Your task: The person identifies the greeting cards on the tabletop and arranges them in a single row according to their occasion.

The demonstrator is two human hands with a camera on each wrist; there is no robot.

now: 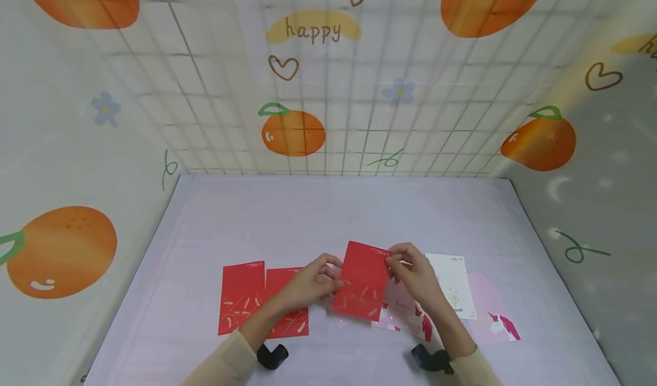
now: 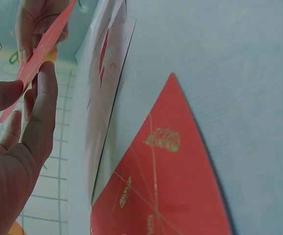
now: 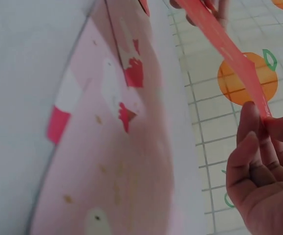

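A red card (image 1: 359,283) printed with gold feathers is held up off the table, tilted, between both hands. My left hand (image 1: 310,283) pinches its left edge between thumb and fingers, which the left wrist view shows close up. At the upper right corner, the thumb and fingers of my right hand (image 1: 418,275) grip the card. Two more red cards, one at the far left (image 1: 241,297) and one partly under my left forearm (image 1: 279,280), lie flat. Beneath the held card and right hand are pink unicorn cards (image 3: 117,161), partly hidden.
Right of my right hand lie a white card (image 1: 454,283) and a pink unicorn card (image 1: 495,312), partly overlapping. A pale cloth covers the table (image 1: 339,209). A printed curtain (image 1: 339,89) with oranges stands behind and at both sides.
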